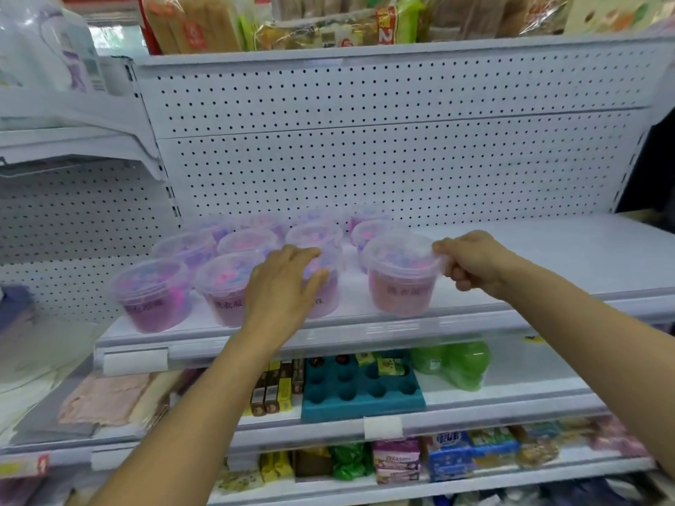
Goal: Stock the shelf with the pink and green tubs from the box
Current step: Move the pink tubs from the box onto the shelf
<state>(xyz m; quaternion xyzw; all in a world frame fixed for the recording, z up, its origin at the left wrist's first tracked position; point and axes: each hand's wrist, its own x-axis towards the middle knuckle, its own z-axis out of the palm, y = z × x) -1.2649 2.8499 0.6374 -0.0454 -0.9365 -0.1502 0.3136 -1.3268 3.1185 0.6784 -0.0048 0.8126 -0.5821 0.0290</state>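
Head view: right hand (471, 261) pinches front pink tub's (400, 275) rim; left hand (288, 283) spread over another.

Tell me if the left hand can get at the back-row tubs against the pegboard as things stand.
Probably not directly: the left hand rests on a front-row tub, and two rows stand before the back-row tubs. Reaching over the lids looks possible.
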